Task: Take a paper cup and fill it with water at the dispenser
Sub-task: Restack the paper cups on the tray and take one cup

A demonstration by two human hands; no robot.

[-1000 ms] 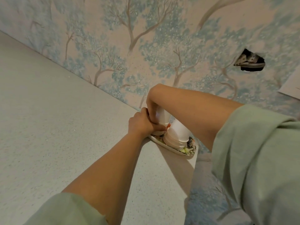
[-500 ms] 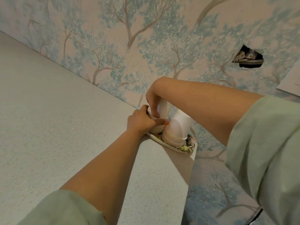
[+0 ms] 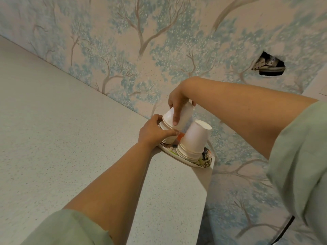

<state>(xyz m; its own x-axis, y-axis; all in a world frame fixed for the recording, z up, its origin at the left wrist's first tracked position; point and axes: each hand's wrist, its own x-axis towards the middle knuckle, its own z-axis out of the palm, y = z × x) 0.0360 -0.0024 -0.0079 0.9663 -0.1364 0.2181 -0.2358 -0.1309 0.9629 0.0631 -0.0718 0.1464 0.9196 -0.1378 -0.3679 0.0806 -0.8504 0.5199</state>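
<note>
Wallpaper printed with pale blue trees filled the top of the frame above a speckled grey counter. Near the center, the right hand pinched an upside-down paper cup between thumb and fingers, tilted, its rim just over the stack beneath. The left hand curled around that stack, hiding most of it. A 2nd stack stood beside it on a patterned tray, largely covered. A dark hole in the wall at upper right held something unclear.
</note>
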